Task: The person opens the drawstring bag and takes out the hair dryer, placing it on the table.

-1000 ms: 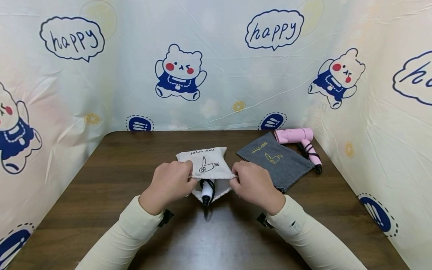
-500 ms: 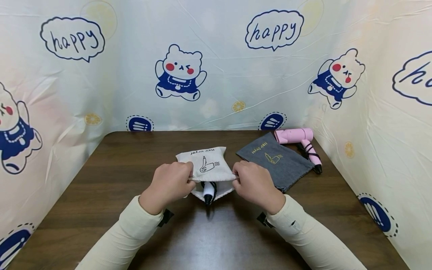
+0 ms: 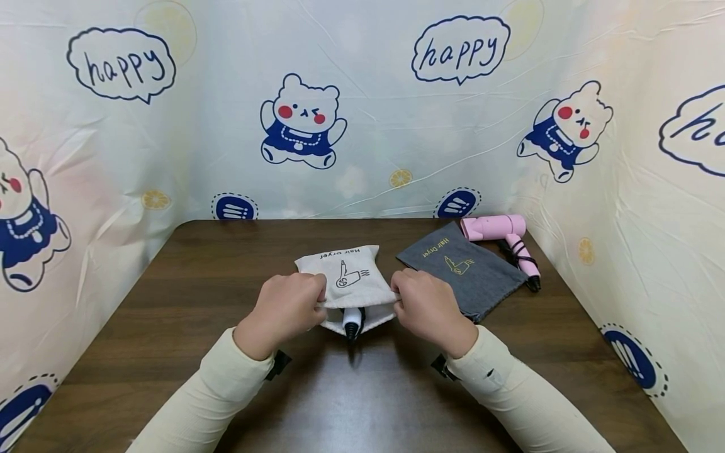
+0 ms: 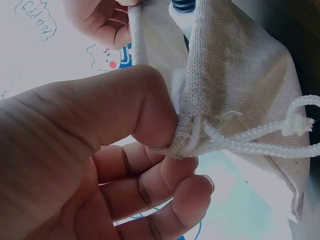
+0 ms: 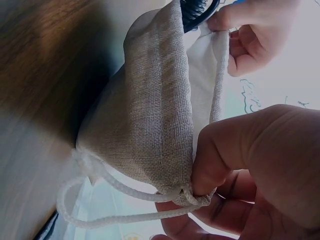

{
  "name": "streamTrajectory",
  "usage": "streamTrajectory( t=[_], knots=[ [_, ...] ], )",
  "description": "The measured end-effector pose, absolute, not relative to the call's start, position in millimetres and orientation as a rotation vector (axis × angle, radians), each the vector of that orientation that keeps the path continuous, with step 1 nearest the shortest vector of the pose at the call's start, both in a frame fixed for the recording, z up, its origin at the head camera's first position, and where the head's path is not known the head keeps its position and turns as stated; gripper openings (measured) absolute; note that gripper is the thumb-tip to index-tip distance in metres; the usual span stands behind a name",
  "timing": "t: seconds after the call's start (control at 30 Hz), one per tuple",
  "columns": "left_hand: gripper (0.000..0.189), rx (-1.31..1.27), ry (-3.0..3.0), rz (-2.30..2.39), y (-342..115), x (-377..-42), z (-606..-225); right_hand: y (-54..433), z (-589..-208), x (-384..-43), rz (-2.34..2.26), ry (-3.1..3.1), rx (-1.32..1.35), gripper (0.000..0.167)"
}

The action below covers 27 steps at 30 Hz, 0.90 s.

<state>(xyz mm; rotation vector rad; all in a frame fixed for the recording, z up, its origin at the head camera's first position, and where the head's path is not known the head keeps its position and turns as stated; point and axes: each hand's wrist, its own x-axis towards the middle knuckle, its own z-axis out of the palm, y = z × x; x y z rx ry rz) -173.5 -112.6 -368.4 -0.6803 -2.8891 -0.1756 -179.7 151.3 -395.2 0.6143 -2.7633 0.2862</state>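
Between both hands is a white drawstring bag [image 3: 354,277] printed with a hair dryer drawing, its mouth facing the person. My left hand [image 3: 291,303] pinches the left corner of the mouth between thumb and fingers. At the opposite corner, my right hand [image 3: 430,308] pinches the rim the same way. A white hair dryer [image 3: 352,319] sits inside, with only its handle end and black cord sticking out; the rest is hidden by the cloth. White drawstring cord [image 4: 260,132] loops from the left corner in the left wrist view, and another cord loop [image 5: 120,218] hangs at the right corner.
A grey drawstring bag [image 3: 461,270] lies flat on the brown wooden table [image 3: 351,402] to the right. Beyond it lies a pink hair dryer [image 3: 493,228] with its cord wound round the handle. A printed curtain [image 3: 362,113] surrounds the table's back and sides.
The bag's upper rim has come down toward the person, so less of the white hair dryer's handle shows. The handle end has shifted slightly right. Both hands keep their hold.
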Motion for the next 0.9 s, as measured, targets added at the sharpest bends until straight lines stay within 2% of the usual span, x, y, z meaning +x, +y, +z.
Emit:
streamTrajectory(
  t=[0.43,0.9],
  knots=[
    [0.027,-0.716,-2.859,-0.052,-113.3,-173.9,-371.0,151.1,-397.6,-181.3,0.246,-2.764,0.641,0.02],
    [0.027,-0.717,-3.08,-0.025,-113.7,-171.8,-368.7,151.9,-400.9,-181.9,0.168,-2.884,0.677,0.018]
  ],
)
